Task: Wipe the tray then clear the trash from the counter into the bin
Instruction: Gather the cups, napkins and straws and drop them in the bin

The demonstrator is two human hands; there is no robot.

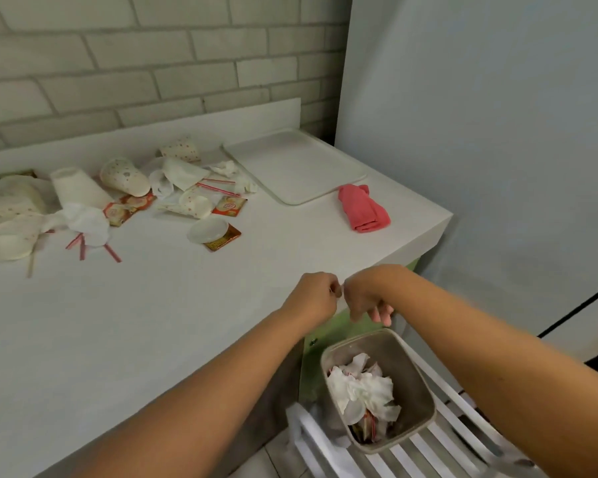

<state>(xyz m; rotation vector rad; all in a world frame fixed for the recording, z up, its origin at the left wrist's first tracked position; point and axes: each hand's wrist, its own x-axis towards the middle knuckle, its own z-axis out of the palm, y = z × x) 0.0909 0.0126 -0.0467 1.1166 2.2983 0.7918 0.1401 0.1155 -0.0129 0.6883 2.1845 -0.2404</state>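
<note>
The white tray (pixel 292 167) lies flat at the counter's far right corner, with a folded pink cloth (pixel 363 209) beside its near edge. Trash is strewn over the counter's far left: paper cups (pixel 125 177), crumpled tissues (pixel 83 220), sauce packets (pixel 229 205), a plastic lid (pixel 208 230) and red straws (pixel 218 190). The beige bin (pixel 415 381) stands below the counter's front right edge and holds crumpled tissues and wrappers. My left hand (pixel 315 294) and my right hand (pixel 366 298) meet at the counter's front edge above the bin. The left hand's fingers are curled with nothing seen in them; the right hand's fingers hang loose.
The bin sits on a white slatted chair or rack (pixel 425 453). A green cabinet front (pixel 311 346) lies under the white counter (pixel 152 322). A brick wall runs behind the counter, and a plain pale wall (pixel 480 150) closes the right side.
</note>
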